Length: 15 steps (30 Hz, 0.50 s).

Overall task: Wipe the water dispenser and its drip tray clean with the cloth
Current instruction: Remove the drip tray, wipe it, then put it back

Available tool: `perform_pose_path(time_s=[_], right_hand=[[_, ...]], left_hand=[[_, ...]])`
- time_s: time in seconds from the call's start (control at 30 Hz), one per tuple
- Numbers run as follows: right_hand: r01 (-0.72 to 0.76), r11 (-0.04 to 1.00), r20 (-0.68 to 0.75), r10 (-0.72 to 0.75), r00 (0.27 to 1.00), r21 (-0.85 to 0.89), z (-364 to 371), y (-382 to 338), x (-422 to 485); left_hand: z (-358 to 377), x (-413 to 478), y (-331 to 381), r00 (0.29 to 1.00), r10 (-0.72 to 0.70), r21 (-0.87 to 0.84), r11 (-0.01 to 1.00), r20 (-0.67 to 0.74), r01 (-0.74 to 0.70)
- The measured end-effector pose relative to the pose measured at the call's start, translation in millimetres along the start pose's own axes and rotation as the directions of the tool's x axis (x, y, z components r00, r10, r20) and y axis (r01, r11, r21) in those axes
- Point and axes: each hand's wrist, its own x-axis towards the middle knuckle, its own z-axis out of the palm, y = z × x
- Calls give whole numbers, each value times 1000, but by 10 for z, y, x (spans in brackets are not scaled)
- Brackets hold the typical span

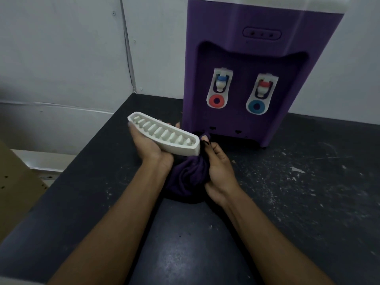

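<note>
Running diagonally from the lower left up to a back corner, the left edge of the dark counter (298,192) meets the white wall (61,58) there. A piece of brown cardboard (14,192) stands beyond this edge on the left. The purple water dispenser (257,58) stands at the back right, close to the wall, with its two taps facing the person. The widest stretch of counter lies to the right of the hands and toward the person.

The counter surface is dark and slightly shiny, with many pale scratches and white flecks, mostly on the right side. The wall is made of white panels with a thin vertical strip between them.

The left hand (150,147) is palm up, with fingers curled under the white drip tray (164,136). It holds the tray above the counter, just in front of the dispenser's lower left corner, tilted so that the slotted top faces the camera. The right hand (220,171) grips the bunched dark purple cloth (187,177) with curled fingers, and the cloth touches the tray's right end. Whether the lower part of the cloth rests on the counter, I cannot tell.
</note>
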Motion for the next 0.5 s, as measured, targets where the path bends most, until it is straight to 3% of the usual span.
perform_pose_path(time_s=[0.17, 0.27, 0.37, 0.5], right_hand=[[36, 998, -184, -27, 982, 47, -51, -46, 42], [269, 963, -266, -260, 928, 0, -86, -69, 81], [467, 865, -273, -501, 821, -184, -154, -142, 108], [543, 674, -217, -705, 675, -500, -297, -205, 125]], left_hand=[[26, -6, -78, 997, 46, 37, 998, -54, -44], [26, -56, -89, 995, 46, 94, 994, 92, -54], [16, -90, -116, 969, 38, 219, 971, 246, -94], [17, -123, -158, 919, 13, 283, 950, 394, -135]])
